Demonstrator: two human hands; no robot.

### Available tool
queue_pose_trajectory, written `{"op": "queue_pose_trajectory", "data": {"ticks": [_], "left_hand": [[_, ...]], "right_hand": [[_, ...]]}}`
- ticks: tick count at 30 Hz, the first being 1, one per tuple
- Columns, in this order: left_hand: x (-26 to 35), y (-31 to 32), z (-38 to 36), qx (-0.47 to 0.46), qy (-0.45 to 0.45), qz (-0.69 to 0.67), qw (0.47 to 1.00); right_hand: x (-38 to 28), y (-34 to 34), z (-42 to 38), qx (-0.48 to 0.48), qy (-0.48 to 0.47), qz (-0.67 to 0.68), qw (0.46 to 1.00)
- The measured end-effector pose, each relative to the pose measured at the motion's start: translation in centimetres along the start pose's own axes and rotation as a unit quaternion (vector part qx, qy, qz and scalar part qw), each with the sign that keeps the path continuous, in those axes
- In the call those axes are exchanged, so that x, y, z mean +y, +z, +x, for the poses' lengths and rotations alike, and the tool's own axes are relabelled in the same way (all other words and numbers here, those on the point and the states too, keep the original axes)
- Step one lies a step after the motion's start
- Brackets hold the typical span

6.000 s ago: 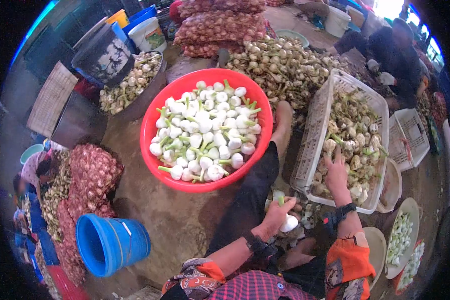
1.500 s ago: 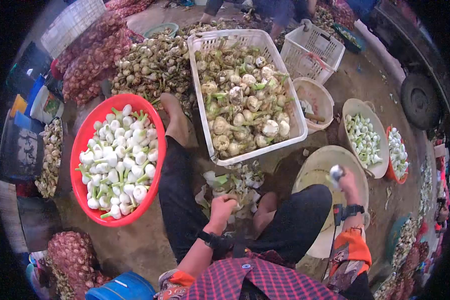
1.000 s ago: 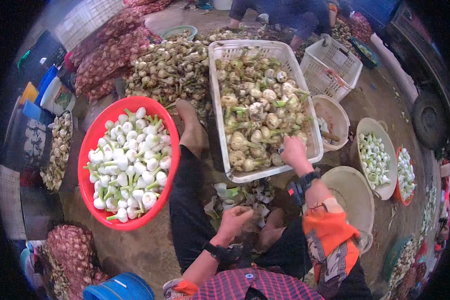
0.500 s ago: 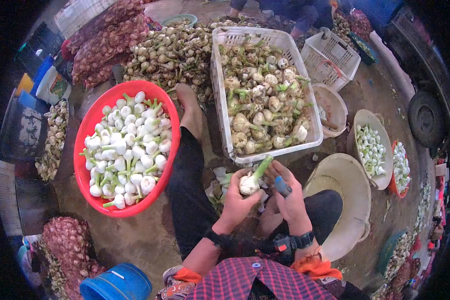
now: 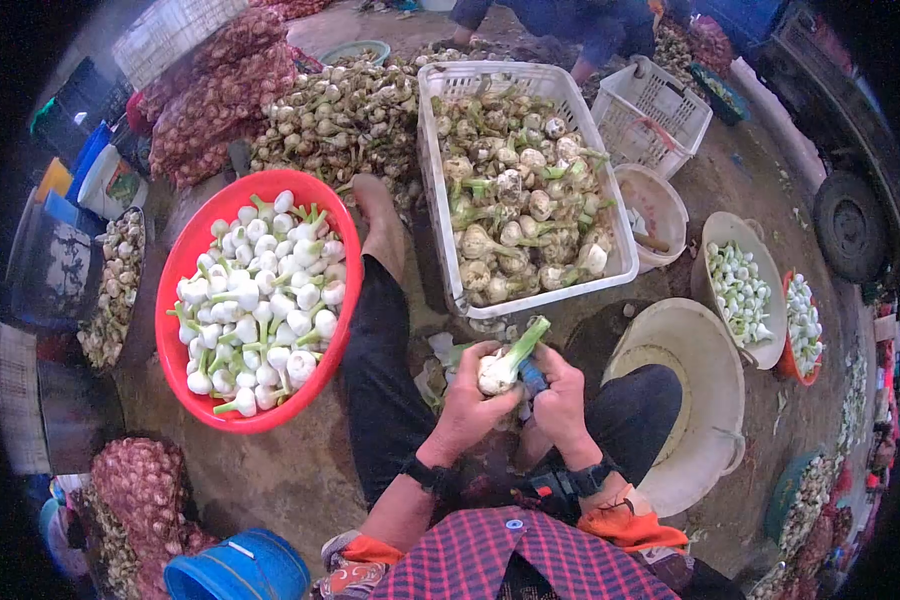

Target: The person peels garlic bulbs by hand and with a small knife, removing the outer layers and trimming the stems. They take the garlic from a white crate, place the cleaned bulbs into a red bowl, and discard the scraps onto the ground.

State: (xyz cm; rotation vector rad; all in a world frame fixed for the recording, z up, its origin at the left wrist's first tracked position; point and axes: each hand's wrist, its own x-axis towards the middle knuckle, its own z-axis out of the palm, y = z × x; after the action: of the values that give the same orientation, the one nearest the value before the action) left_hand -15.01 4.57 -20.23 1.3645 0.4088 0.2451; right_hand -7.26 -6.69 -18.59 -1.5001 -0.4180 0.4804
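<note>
A white garlic bulb [image 5: 497, 374] with a thick green stem sits in my left hand [image 5: 462, 408], whose fingers and thumb close around it. The stem tilts up to the right. My right hand [image 5: 562, 402] is closed against the bulb's right side, fingers curled behind the stem. A blue wrap [image 5: 533, 377] shows at its thumb, pressed close to the bulb. Pale peelings [image 5: 432, 378] lie on the floor behind my left hand. Just beyond my hands stands a white crate [image 5: 545, 304] full of unpeeled, soil-stained garlic bulbs [image 5: 515, 200].
At left, a red basin [image 5: 175, 365] holds clean white bulbs. A beige tub [image 5: 705, 440] stands by my right knee, with a white bucket [image 5: 670, 215] beyond. Loose garlic [image 5: 335, 125] is heaped behind, beside net sacks [image 5: 215, 95]. Another person [image 5: 580, 30] is at the far side.
My right hand has moved left and closed in on the bulb, bringing the blue wrap against it. The bulb stays in my left hand. My view has shifted slightly.
</note>
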Motion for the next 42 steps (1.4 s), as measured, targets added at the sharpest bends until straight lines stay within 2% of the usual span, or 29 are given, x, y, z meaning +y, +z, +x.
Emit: {"op": "queue_pose_trajectory", "data": {"ticks": [1, 2, 3, 6, 7, 10, 11, 12, 13, 14, 15, 16, 17, 19, 20, 21, 22, 24, 25, 26, 28, 32, 35, 36, 37, 38, 39, 42], "left_hand": [[0.4, 0.3, -0.2, -0.005, -0.004, -0.032, 0.999], [0.2, 0.3, -0.3, 0.017, 0.023, 0.019, 0.999], [0.0, 0.3, -0.3, 0.038, 0.051, 0.069, 0.996], [0.8, 0.6, -0.6, 0.091, 0.143, 0.225, 0.960], [1.3, 0.8, -0.6, 0.106, 0.174, 0.277, 0.939], [1.5, 1.0, -0.3, 0.127, 0.224, 0.314, 0.914], [1.7, 0.8, -0.4, 0.086, 0.129, 0.163, 0.974], [2.1, 0.5, -0.5, 0.042, 0.028, 0.004, 0.999], [2.4, 0.1, -0.6, -0.002, -0.074, -0.155, 0.985], [2.4, -0.5, -0.5, -0.066, -0.140, -0.324, 0.933], [2.1, -1.3, -0.5, -0.127, -0.200, -0.481, 0.844], [1.7, -1.8, -0.3, -0.183, -0.252, -0.619, 0.722], [1.3, -1.9, 0.2, -0.161, -0.261, -0.538, 0.786], [0.8, -0.6, 0.4, -0.024, -0.233, -0.390, 0.891], [1.1, 0.0, 0.5, 0.045, -0.213, -0.308, 0.926], [1.6, 0.3, -0.1, 0.077, -0.168, -0.249, 0.951], [1.4, 0.4, -0.4, 0.081, -0.162, -0.221, 0.958], [0.3, 0.4, -0.9, 0.090, -0.149, -0.169, 0.970], [-0.9, -0.3, -0.7, 0.068, -0.153, -0.293, 0.941], [-0.9, -0.5, -0.6, 0.038, -0.134, -0.337, 0.931], [-0.7, -1.1, -0.3, -0.020, -0.095, -0.420, 0.902], [-0.5, -1.2, -0.6, -0.002, -0.080, -0.481, 0.873], [0.3, -1.8, -1.2, -0.084, -0.006, -0.436, 0.896], [0.6, -2.0, -1.4, -0.098, 0.001, -0.439, 0.893], [1.1, -2.2, -1.1, -0.099, -0.019, -0.468, 0.878], [1.5, -2.4, -0.8, -0.103, -0.039, -0.496, 0.861], [1.2, -2.7, -0.5, -0.092, -0.034, -0.446, 0.890], [1.3, -2.8, -0.8, -0.087, -0.065, -0.479, 0.871]], "right_hand": [[-0.2, 0.1, 0.0, 0.020, 0.017, 0.007, 1.000], [-0.5, 0.2, 0.1, 0.041, 0.033, 0.014, 0.999], [-1.0, 0.2, 0.3, 0.058, 0.094, 0.118, 0.987], [-1.1, -0.5, 0.6, 0.014, 0.156, 0.208, 0.965], [-2.1, -0.2, 0.3, 0.008, 0.140, 0.102, 0.985], [-1.5, -0.4, 0.4, -0.030, 0.113, 0.073, 0.990], [-1.2, -0.6, 0.4, -0.036, 0.096, 0.059, 0.993], [-0.9, -0.9, 0.5, -0.042, 0.080, 0.044, 0.995], [-0.7, -1.0, 0.4, -0.048, 0.064, 0.028, 0.996], [-0.6, -0.9, 0.2, -0.043, 0.088, 0.065, 0.993], [-0.5, -0.6, -0.1, -0.038, 0.112, 0.101, 0.988], [-0.4, -0.3, -0.2, -0.034, 0.135, 0.136, 0.981], [-0.4, -0.2, -0.1, -0.022, 0.130, 0.141, 0.981], [-0.2, -0.1, -0.2, 0.006, 0.124, 0.148, 0.981], [-0.1, -0.2, -0.2, -0.008, 0.109, 0.110, 0.988], [0.0, -0.5, -0.1, -0.020, 0.092, 0.072, 0.993], [0.2, -0.7, 0.0, -0.029, 0.073, 0.033, 0.996], [0.8, -1.2, 0.2, -0.047, 0.076, 0.037, 0.995], [1.0, -1.3, 0.3, -0.057, 0.079, 0.040, 0.994], [0.7, -1.1, 0.2, -0.026, 0.135, 0.131, 0.982], [-0.1, -0.3, 0.1, 0.036, 0.242, 0.309, 0.919], [2.7, -0.4, 0.9, 0.049, 0.255, 0.417, 0.871], [6.4, -1.0, 1.9, 0.096, 0.293, 0.455, 0.835], [7.7, -1.3, 2.1, 0.034, 0.279, 0.219, 0.934], [8.0, -1.2, 2.0, -0.029, 0.241, -0.030, 0.970], [8.3, -1.1, 1.9, -0.087, 0.183, -0.277, 0.939], [8.5, -1.4, 1.6, -0.141, 0.177, -0.462, 0.857], [2.1, -1.5, 2.1, -0.158, 0.113, -0.431, 0.881]]}}
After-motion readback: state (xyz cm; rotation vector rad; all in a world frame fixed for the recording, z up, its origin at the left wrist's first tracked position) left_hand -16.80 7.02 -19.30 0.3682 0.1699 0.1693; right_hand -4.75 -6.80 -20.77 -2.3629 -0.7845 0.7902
